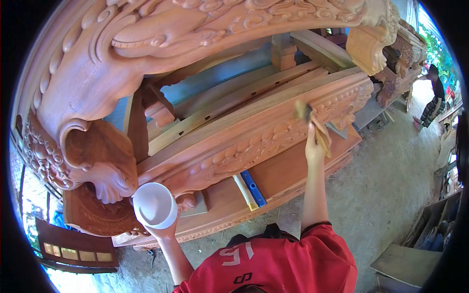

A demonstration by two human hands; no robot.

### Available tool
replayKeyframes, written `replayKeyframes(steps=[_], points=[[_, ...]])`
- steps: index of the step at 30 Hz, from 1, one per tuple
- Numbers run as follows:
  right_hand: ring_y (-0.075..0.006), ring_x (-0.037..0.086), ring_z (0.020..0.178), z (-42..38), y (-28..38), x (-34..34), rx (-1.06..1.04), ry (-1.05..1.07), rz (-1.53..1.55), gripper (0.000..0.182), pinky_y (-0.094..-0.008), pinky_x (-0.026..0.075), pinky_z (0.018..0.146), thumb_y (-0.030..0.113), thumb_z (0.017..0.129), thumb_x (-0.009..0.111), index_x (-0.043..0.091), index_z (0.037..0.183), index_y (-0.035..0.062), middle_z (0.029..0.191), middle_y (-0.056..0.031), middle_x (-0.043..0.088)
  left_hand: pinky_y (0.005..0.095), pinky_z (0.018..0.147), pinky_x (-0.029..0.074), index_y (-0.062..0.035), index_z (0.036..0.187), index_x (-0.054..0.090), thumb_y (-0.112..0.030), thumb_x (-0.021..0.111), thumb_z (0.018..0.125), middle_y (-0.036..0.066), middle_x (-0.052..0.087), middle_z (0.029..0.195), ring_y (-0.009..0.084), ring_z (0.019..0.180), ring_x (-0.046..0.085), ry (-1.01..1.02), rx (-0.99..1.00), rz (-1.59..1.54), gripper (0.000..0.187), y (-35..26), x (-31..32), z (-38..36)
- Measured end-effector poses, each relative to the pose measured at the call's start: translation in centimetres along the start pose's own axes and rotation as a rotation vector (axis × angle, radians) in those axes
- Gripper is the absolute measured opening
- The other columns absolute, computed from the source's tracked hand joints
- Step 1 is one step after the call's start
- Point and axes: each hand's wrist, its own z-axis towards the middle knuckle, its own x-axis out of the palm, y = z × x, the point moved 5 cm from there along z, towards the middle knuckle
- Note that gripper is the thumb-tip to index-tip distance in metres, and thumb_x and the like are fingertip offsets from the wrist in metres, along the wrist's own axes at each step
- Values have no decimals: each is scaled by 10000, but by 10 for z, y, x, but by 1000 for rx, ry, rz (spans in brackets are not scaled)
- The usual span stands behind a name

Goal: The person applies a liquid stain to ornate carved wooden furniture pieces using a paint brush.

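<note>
My left hand (167,231) is wrapped round a white plastic cup (144,200), whose open top faces up with a pale inside. In my right hand (315,142) is a paintbrush with a wooden handle (322,138). The brush's pale bristles, slightly blurred, point up and away, right over the carved wooden rail (254,141). Flower-like and bead-like carving runs along this reddish-brown rail. Below it, on a wooden ledge (288,171), lie a blue tool (253,188) and a pale strip with a yellow end (245,193).
A large carved wooden piece (171,29) arches over the top and left. Long wooden beams (234,97) lie behind the rail. Boards (405,263) are stacked at lower right beside the concrete floor (391,176). Another person (433,95) is far off at the right.
</note>
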Motion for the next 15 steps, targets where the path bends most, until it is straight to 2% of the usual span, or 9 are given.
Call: replayKeyframes(steps=[1, 4, 5, 7, 9, 10, 12, 13, 15], points=[[-244, 596, 971, 10, 5, -4, -203, -31, -131, 194, -290, 468, 824, 34, 835, 562, 602, 1024, 19, 1108, -175, 584, 378, 893, 447, -66, 1280, 318, -163, 853, 393, 108, 468, 1200, 241, 1038, 521, 31, 325, 471, 1040, -5, 0, -3], [-239, 598, 972, 25, 2, -3, -303, -64, -397, 227, -292, 474, 822, -2, 812, 569, 608, 1029, 53, 1101, -143, 594, 401, 903, 443, -77, 1294, 300, -159, 859, 387, 103, 447, 1229, 243, 1066, 502, 21, 286, 361, 1069, -9, 1, -9], [-239, 598, 972, 19, -1, 0, -304, -68, -399, 227, -292, 474, 822, -2, 812, 569, 608, 1029, 53, 1101, -143, 594, 403, 910, 440, -79, 1300, 291, -148, 860, 382, 101, 442, 1234, 241, 1079, 493, 4, 248, 304, 1082, -12, 1, -9], [-237, 597, 979, -5, -17, 21, -53, 189, -77, 254, -280, 468, 825, -10, 794, 582, 618, 1028, 83, 1104, -114, 599, 400, 915, 439, -81, 1305, 283, -127, 857, 379, 99, 435, 1242, 240, 1092, 483, 19, 290, 312, 1090, -16, 5, -6], [-233, 599, 968, -18, 31, 28, -245, 352, -164, 225, -268, 467, 817, 33, 810, 583, 619, 1028, 77, 1108, -116, 595, 396, 920, 438, -83, 1310, 275, -105, 854, 376, 98, 428, 1251, 238, 1105, 473, 24, 318, 318, 1099, -18, 9, -7], [-233, 599, 968, -19, 45, 26, -251, 359, -167, 225, -268, 467, 817, 33, 810, 583, 619, 1028, 77, 1108, -116, 595, 393, 948, 399, -66, 1298, 273, -119, 841, 384, 101, 429, 1245, 238, 1119, 462, 29, 265, 294, 1077, -17, 11, -5], [-187, 596, 952, -32, 47, 36, 172, 685, 214, 204, -268, 468, 810, 98, 837, 578, 613, 1027, 37, 1103, -101, 600, 387, 976, 360, -59, 1293, 262, -143, 828, 386, 103, 423, 1247, 237, 1139, 445, -5, 236, 271, 1072, -12, 6, -8], [-187, 596, 952, -33, 42, 36, 176, 689, 217, 204, -268, 468, 810, 98, 837, 578, 613, 1027, 37, 1103, -101, 600, 387, 976, 360, -59, 1293, 262, -143, 828, 386, 103, 423, 1247, 237, 1139, 445, -7, 233, 277, 1072, -11, 5, -9], [-164, 576, 966, -22, 22, 33, 403, 483, 391, 239, -288, 471, 822, 147, 858, 568, 593, 1035, -11, 1124, -112, 582, 393, 964, 385, -58, 1302, 284, -141, 859, 347, 103, 444, 1243, 241, 1111, 474, -60, 321, 472, 1118, -16, 6, -8]])
